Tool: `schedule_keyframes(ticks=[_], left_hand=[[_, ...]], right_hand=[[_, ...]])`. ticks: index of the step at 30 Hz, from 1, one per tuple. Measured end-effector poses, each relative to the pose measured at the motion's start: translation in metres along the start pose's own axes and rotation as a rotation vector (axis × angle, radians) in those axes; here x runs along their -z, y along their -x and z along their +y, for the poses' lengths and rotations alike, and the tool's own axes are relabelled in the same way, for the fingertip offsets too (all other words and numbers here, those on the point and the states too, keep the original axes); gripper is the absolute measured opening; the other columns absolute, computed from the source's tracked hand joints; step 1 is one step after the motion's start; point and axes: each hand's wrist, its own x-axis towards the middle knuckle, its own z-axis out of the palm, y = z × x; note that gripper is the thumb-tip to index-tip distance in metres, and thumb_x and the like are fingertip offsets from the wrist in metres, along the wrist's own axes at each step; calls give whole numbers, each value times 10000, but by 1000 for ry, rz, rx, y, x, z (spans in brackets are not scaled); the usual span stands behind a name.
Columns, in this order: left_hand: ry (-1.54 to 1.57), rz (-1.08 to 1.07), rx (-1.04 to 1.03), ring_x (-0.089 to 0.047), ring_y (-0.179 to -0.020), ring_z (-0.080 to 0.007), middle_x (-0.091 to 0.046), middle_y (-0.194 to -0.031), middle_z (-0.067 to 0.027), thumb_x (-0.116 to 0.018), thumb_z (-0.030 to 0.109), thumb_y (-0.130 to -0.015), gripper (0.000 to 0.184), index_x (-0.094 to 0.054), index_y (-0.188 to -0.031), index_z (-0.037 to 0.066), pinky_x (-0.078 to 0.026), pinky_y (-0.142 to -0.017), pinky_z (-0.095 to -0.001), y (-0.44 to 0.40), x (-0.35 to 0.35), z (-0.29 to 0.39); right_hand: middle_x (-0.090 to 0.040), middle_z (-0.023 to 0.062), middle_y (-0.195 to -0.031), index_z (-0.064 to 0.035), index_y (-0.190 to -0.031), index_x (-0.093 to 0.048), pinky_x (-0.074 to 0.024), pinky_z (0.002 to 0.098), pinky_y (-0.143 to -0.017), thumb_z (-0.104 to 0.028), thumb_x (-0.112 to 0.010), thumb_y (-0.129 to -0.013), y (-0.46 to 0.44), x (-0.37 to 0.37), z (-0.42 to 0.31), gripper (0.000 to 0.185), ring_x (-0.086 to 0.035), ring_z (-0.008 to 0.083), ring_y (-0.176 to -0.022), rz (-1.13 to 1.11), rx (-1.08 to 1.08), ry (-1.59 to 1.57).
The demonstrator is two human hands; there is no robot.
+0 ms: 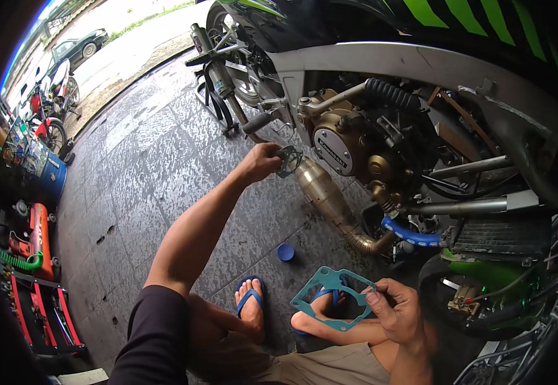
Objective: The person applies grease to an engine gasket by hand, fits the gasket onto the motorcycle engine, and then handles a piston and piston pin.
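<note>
Pinched between the thumb and fingers of my right hand (396, 311) is a large flat teal gasket (323, 278) with a wide centre opening and small holes in its rim. It hangs above my feet and lap. My left arm reaches forward, and my left hand (260, 163) grips a second, darker gasket (287, 163) with cut-outs. This one is beside the motorcycle's bronze-coloured engine (349, 144), over or near the end of the metal exhaust canister (317, 183); whether it touches the canister I cannot tell.
A blue cap (285, 252) lies on the tiled floor (131, 212). A blue hose (410, 232) and radiator (503, 234) are at right. On the left are an orange floor jack (40, 240), a red tool tray (42, 311) and a blue drum (51, 176). Another motorcycle (51, 109) stands behind.
</note>
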Motion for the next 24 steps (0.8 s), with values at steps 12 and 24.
schedule_keyframes(ticks=[12,24], left_hand=[[-81,56,-68,-628,-760,-136,-673,-896,-72,-641,152,-897,241,-666,-1057,-27,-536,-695,-295,-12,-15,0],[-315,346,-223,-587,-1014,-327,-588,-1065,-154,-737,234,-802,317,-689,-1058,55,-476,-892,-404,-15,-36,7]], right_hand=[[-661,99,-798,47,-934,-679,-461,258,-591,-172,-688,-904,-4,1,1,221,-611,120,-705,-75,89,154],[-676,98,-821,35,-945,-686,-471,263,-616,-163,-674,-911,-5,-1,-2,201,-617,123,-719,-32,58,146]])
